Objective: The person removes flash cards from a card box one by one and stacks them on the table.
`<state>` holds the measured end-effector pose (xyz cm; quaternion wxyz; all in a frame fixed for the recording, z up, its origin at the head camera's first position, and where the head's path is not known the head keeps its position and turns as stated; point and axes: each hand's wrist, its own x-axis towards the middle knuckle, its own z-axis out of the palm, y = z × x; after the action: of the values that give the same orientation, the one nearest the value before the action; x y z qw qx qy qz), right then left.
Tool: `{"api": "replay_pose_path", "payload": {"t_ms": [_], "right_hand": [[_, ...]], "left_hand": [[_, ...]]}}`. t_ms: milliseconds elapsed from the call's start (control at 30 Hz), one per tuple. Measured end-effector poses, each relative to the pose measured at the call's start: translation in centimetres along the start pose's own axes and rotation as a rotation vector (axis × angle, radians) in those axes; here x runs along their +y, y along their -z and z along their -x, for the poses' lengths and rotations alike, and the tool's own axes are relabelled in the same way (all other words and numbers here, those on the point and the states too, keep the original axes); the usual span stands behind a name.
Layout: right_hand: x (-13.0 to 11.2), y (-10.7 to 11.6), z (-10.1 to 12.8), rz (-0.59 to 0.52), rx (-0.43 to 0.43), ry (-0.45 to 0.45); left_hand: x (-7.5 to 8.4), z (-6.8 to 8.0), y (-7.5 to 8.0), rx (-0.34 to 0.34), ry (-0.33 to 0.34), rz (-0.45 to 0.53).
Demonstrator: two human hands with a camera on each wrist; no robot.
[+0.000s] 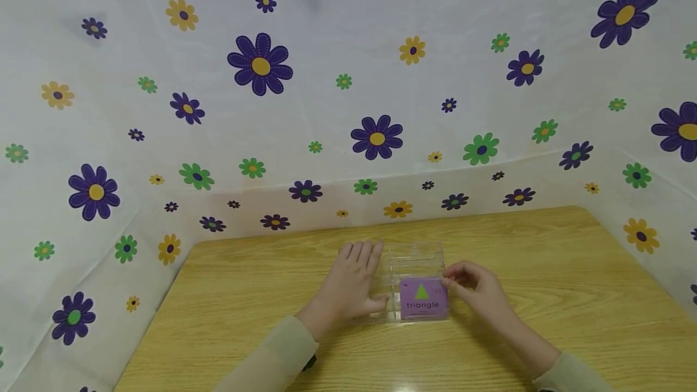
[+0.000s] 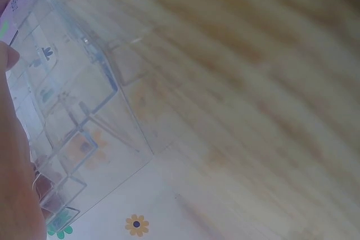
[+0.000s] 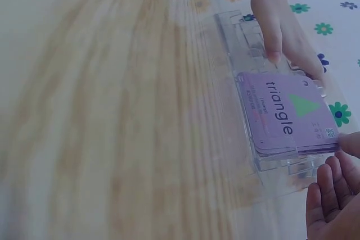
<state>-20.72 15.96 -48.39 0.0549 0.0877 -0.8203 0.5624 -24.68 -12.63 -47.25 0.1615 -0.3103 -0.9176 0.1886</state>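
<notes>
A clear plastic box (image 1: 414, 259) with dividers lies on the wooden table (image 1: 544, 271). In its near right part sits a stack of purple cards (image 1: 423, 299); the top one shows a green triangle and the word "triangle". My left hand (image 1: 354, 280) rests flat on the box's left side, fingers straight, thumb against its near edge. My right hand (image 1: 463, 284) is at the box's right side, fingers loosely curled, with the thumb touching the edge of the cards (image 3: 287, 113). The left wrist view shows the box (image 2: 73, 94) close up, and the right wrist view shows the left hand (image 3: 278, 23).
A white cloth with purple, green and yellow flowers (image 1: 261, 65) walls the table on the left, back and right. Bare wood lies to both sides of the box and in front of it.
</notes>
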Motion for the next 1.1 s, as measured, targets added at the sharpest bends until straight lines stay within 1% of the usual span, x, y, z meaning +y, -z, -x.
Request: {"api": "replay_pose_path", "payload": {"t_ms": [200,267,433,567,733,1100], "right_hand": [[-0.17,-0.22,-0.07,-0.033,0.004,-0.075],[-0.26,-0.30,-0.11,-0.046,0.009,-0.088],[-0.39,-0.42,-0.10,-0.076,0.007,-0.096],[-0.48,-0.48,-0.04,-0.092,0.003,-0.103],[-0.42,-0.56,-0.05,-0.090,0.009,-0.105],[-0.05,-0.48,-0.23,-0.084,0.011,-0.095]], "left_hand": [[0.00,-0.01,0.05,0.004,0.000,0.011],[-0.03,0.00,0.13,0.007,-0.001,0.013],[-0.04,0.06,0.17,0.018,-0.003,0.013],[-0.03,0.04,0.13,0.004,-0.002,0.012],[0.02,0.04,0.12,-0.010,0.004,0.022],[-0.02,0.06,0.33,-0.002,0.002,0.032]]}}
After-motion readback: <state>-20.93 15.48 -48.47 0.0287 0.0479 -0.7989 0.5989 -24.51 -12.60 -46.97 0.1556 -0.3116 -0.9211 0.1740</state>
